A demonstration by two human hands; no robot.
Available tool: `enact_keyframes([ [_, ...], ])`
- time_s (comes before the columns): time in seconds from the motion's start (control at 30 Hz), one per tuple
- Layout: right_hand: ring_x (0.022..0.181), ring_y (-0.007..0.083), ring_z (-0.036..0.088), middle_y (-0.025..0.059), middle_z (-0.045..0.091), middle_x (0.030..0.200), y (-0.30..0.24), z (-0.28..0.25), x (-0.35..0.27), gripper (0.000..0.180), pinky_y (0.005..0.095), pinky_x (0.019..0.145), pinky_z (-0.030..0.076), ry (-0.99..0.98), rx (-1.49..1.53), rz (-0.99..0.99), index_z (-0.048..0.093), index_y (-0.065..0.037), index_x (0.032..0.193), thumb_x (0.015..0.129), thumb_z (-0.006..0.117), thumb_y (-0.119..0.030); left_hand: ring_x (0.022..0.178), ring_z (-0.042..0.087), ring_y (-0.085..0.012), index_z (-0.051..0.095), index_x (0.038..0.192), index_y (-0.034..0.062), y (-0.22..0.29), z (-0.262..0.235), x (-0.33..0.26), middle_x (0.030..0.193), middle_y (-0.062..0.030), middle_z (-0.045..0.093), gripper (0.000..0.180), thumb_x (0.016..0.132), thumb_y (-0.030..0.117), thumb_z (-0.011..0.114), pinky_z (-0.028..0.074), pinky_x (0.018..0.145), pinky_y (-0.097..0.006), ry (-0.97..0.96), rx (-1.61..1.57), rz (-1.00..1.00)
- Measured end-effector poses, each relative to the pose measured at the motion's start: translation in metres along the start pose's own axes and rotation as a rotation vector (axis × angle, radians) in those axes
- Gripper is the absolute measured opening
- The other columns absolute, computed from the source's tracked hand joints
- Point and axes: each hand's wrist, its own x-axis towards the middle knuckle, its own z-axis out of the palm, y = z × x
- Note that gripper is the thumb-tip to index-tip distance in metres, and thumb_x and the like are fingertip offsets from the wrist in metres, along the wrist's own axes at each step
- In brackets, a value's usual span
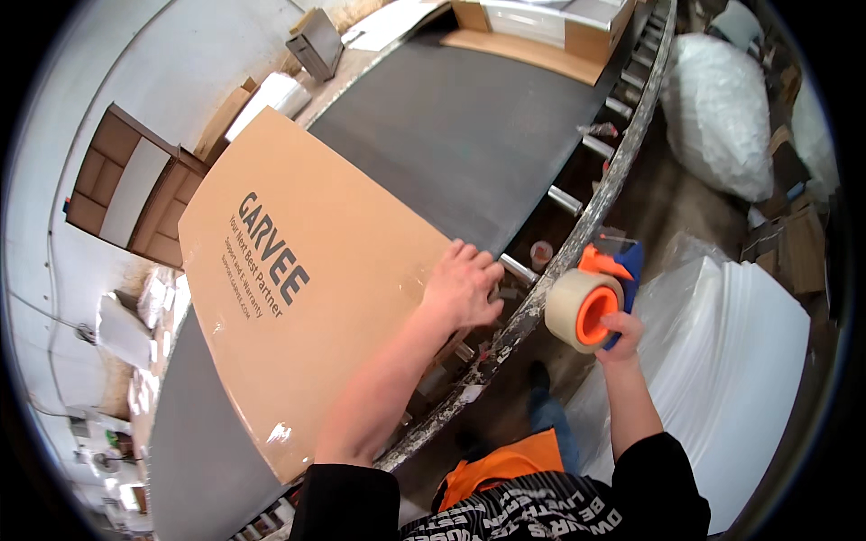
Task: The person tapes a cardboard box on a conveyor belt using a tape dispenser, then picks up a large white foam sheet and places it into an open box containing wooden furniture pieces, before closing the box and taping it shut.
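A large flat brown cardboard box (298,279) with dark print lies on the grey conveyor belt (469,135). My left hand (462,287) rests flat on the box's near right edge, fingers spread a little. My right hand (621,332) grips the handle of an orange and blue tape dispenser (591,302) loaded with a roll of tan tape, held in the air just right of the conveyor's metal rim, apart from the box.
The conveyor's paint-flecked metal rim (577,234) with rollers runs diagonally. Another open cardboard box (541,32) sits far up the belt. A stack of white foam sheets (731,361) stands at right, a bag of white packing material (717,113) beyond. Cardboard boxes (135,185) lie left.
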Motion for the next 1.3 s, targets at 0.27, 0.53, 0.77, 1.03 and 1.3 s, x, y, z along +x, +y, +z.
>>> enact_keyframes([
  [0.27,0.11,0.03,0.06,0.0161,0.061,0.12,0.044,0.019,-0.114,0.07,0.0393,0.099,0.047,0.068,-0.101,-0.044,0.047,0.004,0.13,0.061,0.054,-0.005,0.097,0.054,-0.028,0.057,0.084,0.0091,0.075,-0.004,-0.254,0.091,-0.0092,0.056,0.029,0.073,0.035,0.066,0.039,0.097,-0.043,-0.2,-0.194,0.304],
  [0.53,0.11,0.023,0.058,0.0121,0.059,0.12,0.203,0.154,-0.096,0.073,0.0328,0.097,0.045,-0.152,-0.154,0.254,0.047,0.003,0.132,0.059,0.052,0.003,0.08,0.056,-0.0229,0.06,0.067,0.0094,0.098,-0.013,-0.585,0.073,-0.0054,0.057,0.016,0.062,0.023,0.065,0.047,0.087,-0.038,-0.095,-0.347,0.127],
  [0.77,0.083,0.0183,0.06,0.0055,0.061,0.089,0.355,0.309,-0.017,0.05,0.0307,0.074,0.049,-0.434,-0.475,0.209,0.054,-0.001,0.122,0.072,0.06,-0.009,0.071,0.055,-0.0214,0.057,0.062,0.0136,0.13,-0.025,-0.604,0.066,-0.0018,0.054,0.01,0.058,0.019,0.064,0.05,0.077,-0.035,-0.027,-0.221,-0.178],
  [1.03,0.127,0.0362,0.043,0.0227,0.048,0.135,0.408,0.332,0.128,0.082,0.045,0.106,0.034,-0.31,-1.234,0.003,0.05,-0.001,0.128,0.072,0.073,-0.056,0.108,0.053,-0.0316,0.066,0.096,0.0052,0.211,-0.007,-0.51,0.106,-0.0118,0.062,0.021,0.079,0.017,0.074,0.045,0.088,-0.043,0.645,0.465,-1.574],
  [1.3,0.103,0.0199,0.062,0.0092,0.065,0.113,0.348,0.223,0.311,0.067,0.0326,0.092,0.047,-0.219,-0.94,0.234,0.056,0.001,0.121,0.068,0.086,-0.028,0.104,0.058,-0.0277,0.039,0.133,0.0011,0.129,0.045,-0.493,0.123,-0.0134,0.054,0.069,0.088,0.048,0.061,0.048,0.089,-0.043,2.492,-0.387,-1.819],
])
